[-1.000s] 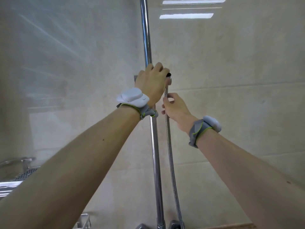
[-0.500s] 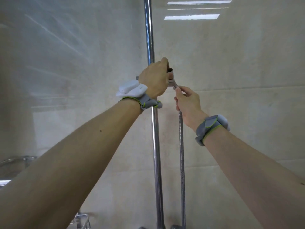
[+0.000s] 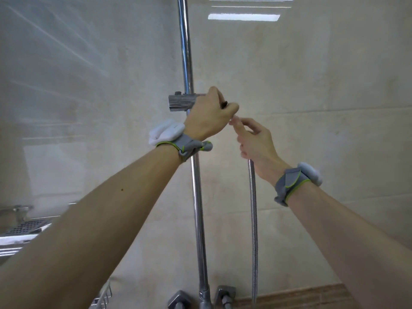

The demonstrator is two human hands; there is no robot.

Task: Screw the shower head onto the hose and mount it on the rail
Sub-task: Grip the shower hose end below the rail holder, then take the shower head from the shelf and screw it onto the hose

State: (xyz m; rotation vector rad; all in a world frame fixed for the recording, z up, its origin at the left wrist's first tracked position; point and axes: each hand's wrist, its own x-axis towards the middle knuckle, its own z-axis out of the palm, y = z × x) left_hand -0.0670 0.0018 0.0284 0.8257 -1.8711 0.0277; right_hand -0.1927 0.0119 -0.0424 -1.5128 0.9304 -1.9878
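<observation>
Two hands meet just right of the rail (image 3: 185, 52): your left hand (image 3: 208, 117) wraps a dark part beside the chrome slider bracket (image 3: 180, 102), grip closed. Your right hand (image 3: 254, 142) pinches the hose (image 3: 253, 208) end, bare tiled wall (image 3: 323, 85) beyond.

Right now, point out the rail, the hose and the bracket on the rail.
rail (image 3: 184, 52): head view, on the bare chrome tube above the bracket.
hose (image 3: 253, 219): head view, on the ribbed metal length hanging below the right hand.
bracket (image 3: 179, 103): head view, on its chrome body left of the rail.
</observation>
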